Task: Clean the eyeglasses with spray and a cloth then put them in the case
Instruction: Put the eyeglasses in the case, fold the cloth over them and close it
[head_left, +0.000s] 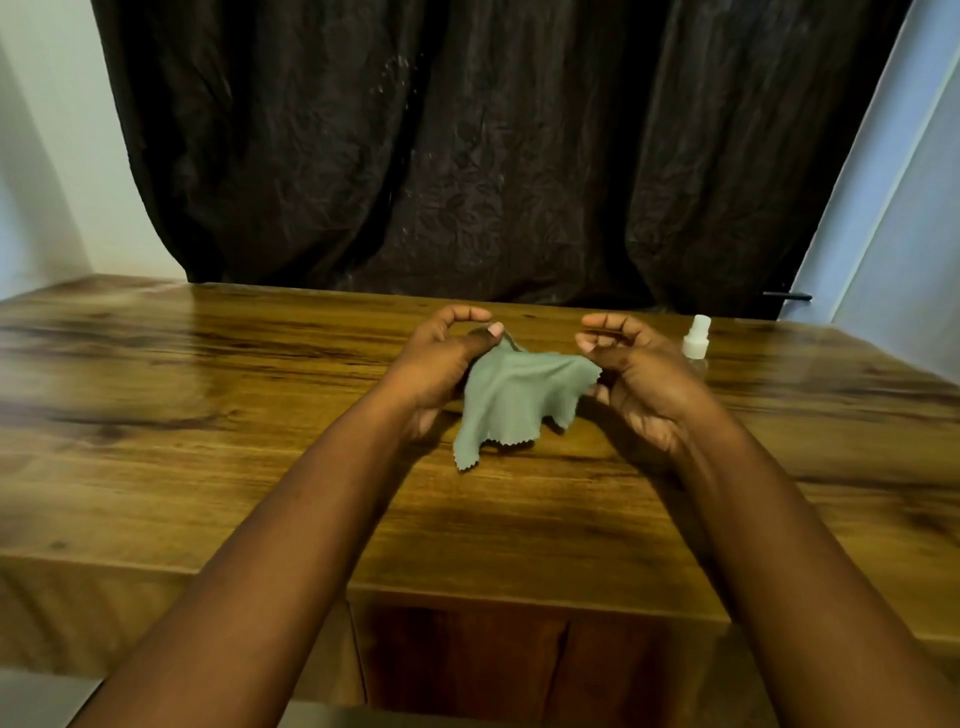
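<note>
A grey-green cleaning cloth (519, 400) with zigzag edges hangs between my two hands above the wooden table (208, 415). My left hand (441, 358) pinches its upper left part between thumb and fingers. My right hand (634, 374) holds its right edge, fingers curled. A thin dark piece pokes out by my left thumb; I cannot tell whether it is the eyeglasses. A small clear spray bottle (695, 340) with a white top stands upright just right of my right hand. No case is in view.
A dark curtain (467, 156) hangs behind the table's far edge. Pale walls stand on the left and right. The table's front edge runs near my forearms, with a dark wooden panel (467, 660) below it.
</note>
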